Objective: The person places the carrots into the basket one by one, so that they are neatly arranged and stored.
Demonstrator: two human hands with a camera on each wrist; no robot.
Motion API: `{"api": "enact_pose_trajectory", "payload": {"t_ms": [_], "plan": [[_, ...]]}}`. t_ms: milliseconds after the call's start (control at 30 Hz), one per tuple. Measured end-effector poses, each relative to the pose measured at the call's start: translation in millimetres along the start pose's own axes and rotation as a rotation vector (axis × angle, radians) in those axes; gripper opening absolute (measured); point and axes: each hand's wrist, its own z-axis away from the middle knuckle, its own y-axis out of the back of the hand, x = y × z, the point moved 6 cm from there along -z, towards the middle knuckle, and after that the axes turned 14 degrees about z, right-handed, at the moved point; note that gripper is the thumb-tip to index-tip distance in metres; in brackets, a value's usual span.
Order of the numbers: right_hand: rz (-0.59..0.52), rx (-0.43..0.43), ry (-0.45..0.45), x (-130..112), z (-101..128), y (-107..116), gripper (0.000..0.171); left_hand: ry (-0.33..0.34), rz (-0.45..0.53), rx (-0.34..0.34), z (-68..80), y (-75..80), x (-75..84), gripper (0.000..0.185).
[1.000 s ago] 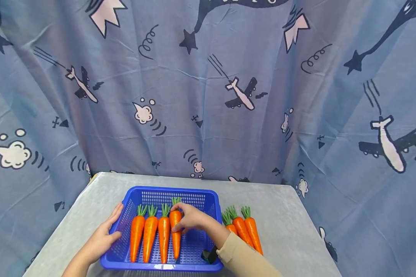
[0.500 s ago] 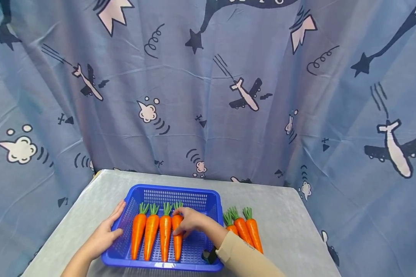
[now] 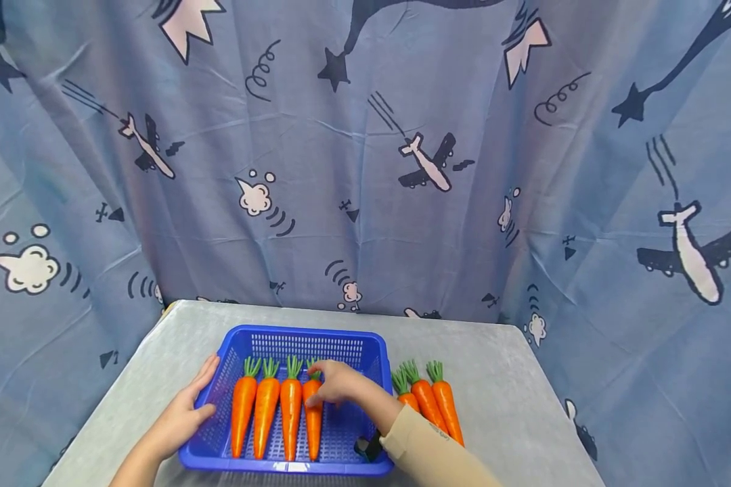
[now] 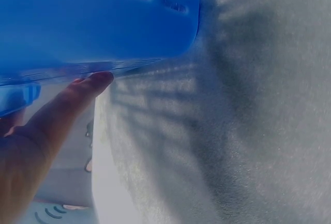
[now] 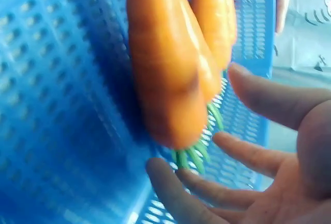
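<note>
Orange carrot (image 3: 313,419): fourth in the basket's row, rightmost, under the right hand (image 3: 336,384), whose fingers spread loosely over its leafy top.
Left hand (image 3: 183,416): fingers straight, resting against the basket's left rim.
Blue basket (image 3: 365,353): on the grey table (image 3: 512,406).
Three carrots (image 3: 429,406): just right of the basket.

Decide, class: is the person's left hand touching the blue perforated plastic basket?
Touching. In the left wrist view the left hand puts a fingertip against the blue perforated plastic basket wall; the head view shows it on the basket's left rim.
</note>
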Motion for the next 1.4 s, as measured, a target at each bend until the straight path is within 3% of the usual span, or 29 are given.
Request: {"api": "enact_pose_trajectory", "payload": {"t_ms": [200, 367, 733, 967, 1200, 1400], "plan": [[0.085, 0.094, 0.074, -5.0, 19.1, 28.3, 0.052, 0.027, 0.003, -0.011, -1.2, -0.8, -1.7, 0.084], [0.017, 0.182, 0.127, -2.0, 37.5, 49.5, 0.054, 0.039, -0.002, -0.006, 0.7, -0.1, -2.8, 0.085], [-0.105, 0.333, 0.078, 27.7, 77.0, 66.7, 0.053, 0.042, -0.009, 0.007, 5.2, 0.6, -5.8, 0.085], [-0.215, 0.434, -0.053, 59.0, 100.9, 71.1, 0.058, -0.072, -0.016, 0.015, 8.5, 0.6, -0.1, 0.085], [-0.395, 0.588, -0.032, 103.1, 119.0, 77.1, 0.053, -0.064, -0.022, 0.024, 5.7, 0.1, 0.2, 0.085], [-0.349, 0.725, -0.081, 147.6, 133.6, 82.0, 0.055, -0.050, -0.013, 0.019, 2.0, -1.5, 0.5, 0.085]]}}
